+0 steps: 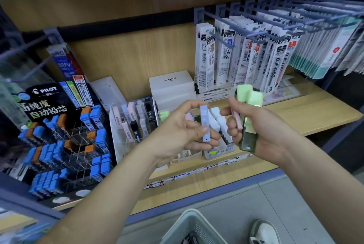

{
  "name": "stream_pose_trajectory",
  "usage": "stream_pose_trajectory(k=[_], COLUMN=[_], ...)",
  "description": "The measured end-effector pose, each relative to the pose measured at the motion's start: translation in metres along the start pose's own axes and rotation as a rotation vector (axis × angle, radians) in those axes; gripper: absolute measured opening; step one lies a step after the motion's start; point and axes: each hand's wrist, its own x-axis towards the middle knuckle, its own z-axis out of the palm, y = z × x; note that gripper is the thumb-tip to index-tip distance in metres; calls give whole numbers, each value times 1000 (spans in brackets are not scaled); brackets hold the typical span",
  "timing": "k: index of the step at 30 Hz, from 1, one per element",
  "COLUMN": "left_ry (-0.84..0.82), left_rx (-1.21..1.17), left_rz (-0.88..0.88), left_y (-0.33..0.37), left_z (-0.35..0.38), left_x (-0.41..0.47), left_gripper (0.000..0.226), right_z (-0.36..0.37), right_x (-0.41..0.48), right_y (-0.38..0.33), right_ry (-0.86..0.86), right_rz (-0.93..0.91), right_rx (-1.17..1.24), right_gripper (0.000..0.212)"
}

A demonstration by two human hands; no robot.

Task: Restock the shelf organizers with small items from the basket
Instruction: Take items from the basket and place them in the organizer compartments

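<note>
Your left hand (183, 127) holds one lilac lead case (204, 123) upright. Its fingers (195, 104) curl over the top end and the thumb presses the front face, so it is pinched along its length. Your right hand (262, 133) grips a small bundle of green lead cases (249, 125) against the palm. Its curled fingers (232, 131) also trap a thin pink case (237, 120) at the front. Both hands hover over the shelf (305, 113), just in front of the clear organizer (116, 125) with its slots of pastel and black cases and the tray of white-capped cases (218, 119) beside it. The basket (195, 226) sits on the floor below, near your shoe (264, 232).

These cases look like hard, smooth plastic: light, stiff and likely a little slippery. The leads inside are probably brittle, so a drop would matter more than a firm squeeze. Take each case by its long flat sides near the middle, not by the cap, which may slide or pop off. The right-hand bundle looks the less secure hold, and the pink case could slip out as you peel one away. Feed each case end-first into a slot of matching colour.

The blue and orange Pilot display (65, 135) and the hanging refill packs (246, 56) are close by, so keep your wrists clear of them.
</note>
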Motion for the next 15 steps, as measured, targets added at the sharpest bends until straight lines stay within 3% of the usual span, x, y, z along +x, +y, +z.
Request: stream_pose_trajectory(k=[3, 9, 15], left_ry=[9, 189, 394], left_rx=[-36, 86, 643], left_rz=[29, 74, 33], left_y=[3, 15, 22], left_z=[-7, -26, -91], left_x=[-3, -10, -22], left_gripper=[41, 16, 30], right_z=[4, 13, 27], right_x=[-2, -1, -2], right_y=[2, 8, 11], right_ry=[-53, -105, -118], right_rz=[5, -2, -68], right_rx=[-83, -166, -246], right_gripper=[25, 24, 30])
